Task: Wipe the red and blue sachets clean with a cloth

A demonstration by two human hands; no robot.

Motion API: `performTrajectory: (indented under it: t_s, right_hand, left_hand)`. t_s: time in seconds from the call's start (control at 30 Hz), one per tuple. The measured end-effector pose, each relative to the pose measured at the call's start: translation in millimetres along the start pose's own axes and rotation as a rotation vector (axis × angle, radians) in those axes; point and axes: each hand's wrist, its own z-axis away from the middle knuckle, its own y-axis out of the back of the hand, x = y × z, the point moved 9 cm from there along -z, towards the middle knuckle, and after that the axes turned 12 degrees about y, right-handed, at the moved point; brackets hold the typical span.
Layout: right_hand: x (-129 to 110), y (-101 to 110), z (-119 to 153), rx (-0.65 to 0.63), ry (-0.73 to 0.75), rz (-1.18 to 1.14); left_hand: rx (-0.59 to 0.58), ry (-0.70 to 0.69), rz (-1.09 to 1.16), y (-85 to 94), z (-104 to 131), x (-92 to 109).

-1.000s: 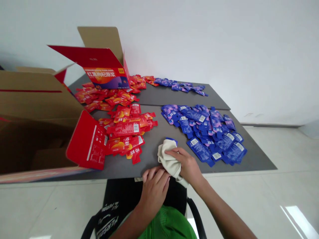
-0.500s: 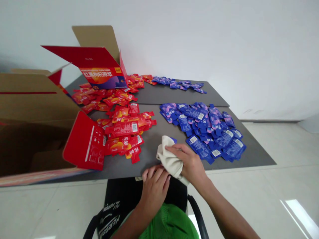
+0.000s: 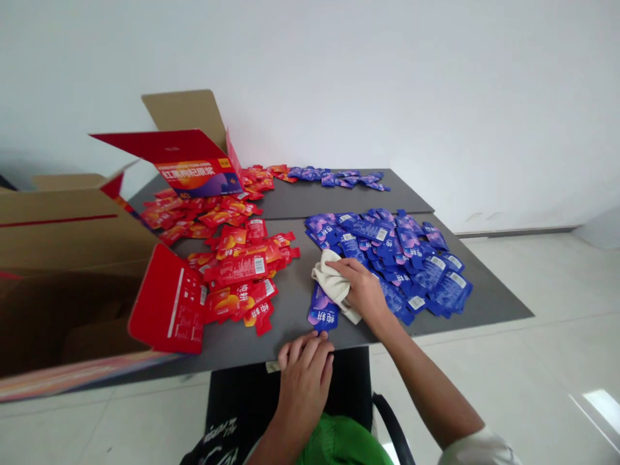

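Observation:
My right hand point(image 3: 365, 290) grips a bunched cream cloth point(image 3: 332, 276) and presses it over the upper part of a blue sachet point(image 3: 323, 311). That sachet lies near the table's front edge, its printed lower part showing and its top covered by the cloth. At the edge below it, my left hand point(image 3: 307, 368) rests with bent fingers, the fingertips holding the sachet's near narrow end against the tabletop. Right beside the cloth spreads a heap of blue sachets point(image 3: 397, 252). To the left lies a heap of red sachets point(image 3: 237, 268).
A large open carton point(image 3: 167, 303) takes up the left front of the grey table point(image 3: 290, 303), one red flap jutting over the top. Behind it stands a second open red carton point(image 3: 194, 171). More blue sachets point(image 3: 339, 176) lie along the back by the white wall point(image 3: 387, 77).
The cloth and my right hand have slid away from me, up along the blue sachet, baring its lower part. My left hand stays at the edge. The view has tilted up slightly.

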Motion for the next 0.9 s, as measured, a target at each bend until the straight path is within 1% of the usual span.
performTrajectory:
  t_s: [0.03, 0.1, 0.2, 0.27, 0.33, 0.47, 0.53, 0.63, 0.77, 0.9]
  right_hand:
    - [-5.8, 10.4, 7.7, 0.08, 0.014, -0.039]
    - [-16.7, 34.2, 32.7, 0.281, 0.028, -0.15]
    - [-17.9, 54.1, 80.9, 0.441, -0.063, -0.269]
    - [-12.4, 57.7, 111.2, 0.474, -0.13, -0.324]
    - [-2.4, 58.4, 137.9, 0.497, -0.209, -0.344]
    - [21.2, 56.1, 177.1, 0.559, -0.425, -0.357]
    - [28.5, 51.0, 187.5, 0.558, -0.516, -0.386]
    - [33.3, 40.4, 194.9, 0.536, -0.577, -0.445]
    - [37.3, 27.2, 200.8, 0.517, -0.584, -0.489]
    - [39.9, 18.6, 203.6, 0.484, -0.558, -0.507]
  left_hand:
    - [-0.009, -0.006, -0.02, 1.5, -1.0, 2.2]
    - [-0.028, -0.016, -0.072, 4.5, -4.9, 7.7]
    - [-0.022, -0.046, -0.153, 7.3, -13.7, 16.9]
    - [-0.013, -0.087, -0.203, 3.7, -18.7, 21.5]
    - [-0.023, -0.122, -0.247, -4.3, -21.5, 22.6]
    - [-0.069, -0.131, -0.285, -16.8, -24.6, 16.7]
    - [-0.097, -0.12, -0.279, -18.2, -27.5, 12.3]
    - [-0.12, -0.143, -0.27, -17.4, -33.6, 8.0]
    - [-0.116, -0.199, -0.257, -16.2, -41.8, 3.7]
    - [-0.078, -0.192, -0.221, -8.9, -49.4, -0.2]
